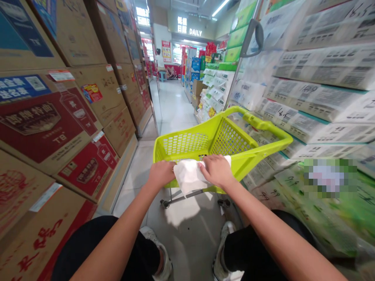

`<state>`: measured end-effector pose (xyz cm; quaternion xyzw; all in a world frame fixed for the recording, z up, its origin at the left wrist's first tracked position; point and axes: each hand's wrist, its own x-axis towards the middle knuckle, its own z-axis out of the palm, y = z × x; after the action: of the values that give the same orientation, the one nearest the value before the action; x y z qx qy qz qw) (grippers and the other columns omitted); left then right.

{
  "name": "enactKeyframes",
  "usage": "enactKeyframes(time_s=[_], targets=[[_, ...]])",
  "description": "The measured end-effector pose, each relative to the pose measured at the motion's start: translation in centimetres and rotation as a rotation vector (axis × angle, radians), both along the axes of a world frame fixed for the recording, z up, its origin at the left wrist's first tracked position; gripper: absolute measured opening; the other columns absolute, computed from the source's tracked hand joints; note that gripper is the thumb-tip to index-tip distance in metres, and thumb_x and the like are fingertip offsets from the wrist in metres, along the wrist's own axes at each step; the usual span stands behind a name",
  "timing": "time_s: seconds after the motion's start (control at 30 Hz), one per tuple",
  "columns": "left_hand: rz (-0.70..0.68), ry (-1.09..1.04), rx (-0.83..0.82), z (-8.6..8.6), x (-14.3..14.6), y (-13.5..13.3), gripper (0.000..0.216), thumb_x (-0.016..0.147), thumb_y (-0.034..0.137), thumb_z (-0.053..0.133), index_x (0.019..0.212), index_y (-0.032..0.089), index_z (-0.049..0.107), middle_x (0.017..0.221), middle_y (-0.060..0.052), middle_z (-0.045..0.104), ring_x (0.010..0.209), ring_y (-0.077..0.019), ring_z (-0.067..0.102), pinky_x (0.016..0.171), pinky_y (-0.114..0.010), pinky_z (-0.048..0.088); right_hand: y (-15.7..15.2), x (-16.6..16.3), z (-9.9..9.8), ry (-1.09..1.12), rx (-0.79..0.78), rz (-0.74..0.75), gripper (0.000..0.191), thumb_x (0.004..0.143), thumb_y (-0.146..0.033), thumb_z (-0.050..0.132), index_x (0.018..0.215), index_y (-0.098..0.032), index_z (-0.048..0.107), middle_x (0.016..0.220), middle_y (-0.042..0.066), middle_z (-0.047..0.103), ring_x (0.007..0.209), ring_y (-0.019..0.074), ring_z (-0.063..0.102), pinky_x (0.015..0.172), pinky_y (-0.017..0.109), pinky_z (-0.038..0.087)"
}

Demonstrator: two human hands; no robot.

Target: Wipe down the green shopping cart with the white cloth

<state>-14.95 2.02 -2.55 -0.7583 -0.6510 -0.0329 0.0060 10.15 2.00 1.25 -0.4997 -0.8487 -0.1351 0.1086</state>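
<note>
Your knees in black shorts fill the bottom of the view, with your white sneakers on the pale tiled floor below them, just short of the lime-green plastic mesh shopping cart. Both forearms reach forward to the cart's near rim. Your left hand sits on that rim, its fingers curled over the left edge of a white crumpled cloth. Your right hand lies flat on the cloth's right part, fingers spread narrowly and pressing it against the rim. The cloth drapes over the cart's near rim between your two hands, its lower corner hanging down the cart's outside. The cart's green handle bar rises on its far right side, and its small wheels touch the floor beneath the cloth.

Left of the cart, brown and red cardboard cartons stand stacked in a wall along the aisle. Right of the cart, white and green plastic-wrapped tissue packs are piled high, close against its side. Beyond the cart the aisle runs to a lit sign reading DAILY.
</note>
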Motion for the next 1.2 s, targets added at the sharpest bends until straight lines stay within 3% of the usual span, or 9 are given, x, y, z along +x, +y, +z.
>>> enactKeyframes(time_s=[0.17,0.23,0.37,0.57,0.7,0.83,0.93,1.07,1.2], targets=[[0.01,-0.033,0.006,-0.1,-1.1,0.9,0.076,0.085,0.085,0.043,0.099,0.02,0.08,0.091,-0.018,0.078,0.092,-0.04,0.074,0.069,-0.04,0.05,2.0,9.0,3.0,-0.111,0.16,-0.148,0.046,0.104,-0.045,0.037,0.082,-0.017,0.067,0.084,0.013,0.072,0.082,0.0258,0.059,0.077,0.038,0.028],[0.002,-0.039,0.009,-0.2,-1.1,1.0,0.081,0.082,0.09,0.042,0.098,0.02,0.08,0.089,-0.018,0.077,0.092,-0.0405,0.073,0.07,-0.041,0.05,2.3,10.5,3.3,-0.109,0.214,-0.157,0.04,0.102,-0.039,0.04,0.081,-0.018,0.066,0.082,0.011,0.072,0.083,0.026,0.058,0.079,0.038,0.028],[0.0,-0.027,0.017,-0.3,-0.2,0.8,0.08,0.083,0.088,0.043,0.099,0.019,0.08,0.087,-0.019,0.077,0.091,-0.0407,0.074,0.07,-0.042,0.05,1.4,6.3,1.6,-0.01,0.203,-0.208,0.033,0.099,-0.034,0.045,0.077,-0.02,0.064,0.082,0.01,0.072,0.081,0.0249,0.058,0.078,0.039,0.027],[0.023,-0.027,0.023,-0.2,0.4,0.6,0.058,0.085,0.071,0.057,0.101,0.021,0.08,0.093,-0.017,0.078,0.093,-0.0394,0.074,0.07,-0.041,0.051,0.1,-2.0,-1.1,0.103,0.052,-0.062,0.031,0.104,-0.034,0.042,0.09,-0.02,0.066,0.092,0.008,0.074,0.09,0.0245,0.06,0.08,0.038,0.027],[0.042,-0.028,0.002,-0.1,-0.2,0.5,0.063,0.085,0.076,0.053,0.101,0.021,0.079,0.094,-0.017,0.078,0.094,-0.0391,0.074,0.072,-0.041,0.052,0.6,1.1,0.0,0.042,0.042,-0.071,0.041,0.104,-0.047,0.043,0.085,-0.02,0.066,0.087,0.008,0.072,0.091,0.0256,0.058,0.081,0.038,0.029],[0.045,-0.044,-0.027,0.3,-0.8,0.0,0.075,0.085,0.085,0.044,0.099,0.019,0.078,0.092,-0.017,0.078,0.093,-0.0384,0.074,0.073,-0.042,0.054,1.5,7.7,1.9,-0.058,0.221,-0.215,0.044,0.103,-0.047,0.041,0.078,-0.018,0.064,0.084,0.011,0.069,0.092,0.0274,0.055,0.084,0.039,0.031],[0.059,-0.043,-0.035,0.5,-0.3,-0.9,0.076,0.084,0.085,0.045,0.1,0.019,0.077,0.092,-0.018,0.077,0.092,-0.0393,0.074,0.073,-0.043,0.054,1.8,10.0,2.1,-0.095,0.302,-0.226,0.044,0.103,-0.047,0.04,0.08,-0.019,0.064,0.083,0.01,0.066,0.092,0.0281,0.052,0.086,0.04,0.031],[0.097,-0.041,-0.029,0.7,2.1,-2.7,0.069,0.088,0.078,0.046,0.1,0.017,0.076,0.092,-0.02,0.076,0.093,-0.0392,0.074,0.074,-0.043,0.055,1.0,6.7,-0.3,-0.075,0.291,-0.155,0.04,0.102,-0.047,0.04,0.087,-0.019,0.063,0.089,0.011,0.064,0.093,0.028,0.051,0.089,0.042,0.032],[0.133,-0.085,-0.019,0.9,5.0,-4.4,0.044,0.092,0.051,0.056,0.115,0.016,0.068,0.094,-0.018,0.077,0.092,-0.0358,0.076,0.075,-0.039,0.055,0.3,1.7,-2.9,0.042,0.237,-0.093,0.036,0.101,-0.047,0.042,0.095,-0.019,0.063,0.095,0.01,0.061,0.098,0.0279,0.05,0.095,0.042,0.033]])
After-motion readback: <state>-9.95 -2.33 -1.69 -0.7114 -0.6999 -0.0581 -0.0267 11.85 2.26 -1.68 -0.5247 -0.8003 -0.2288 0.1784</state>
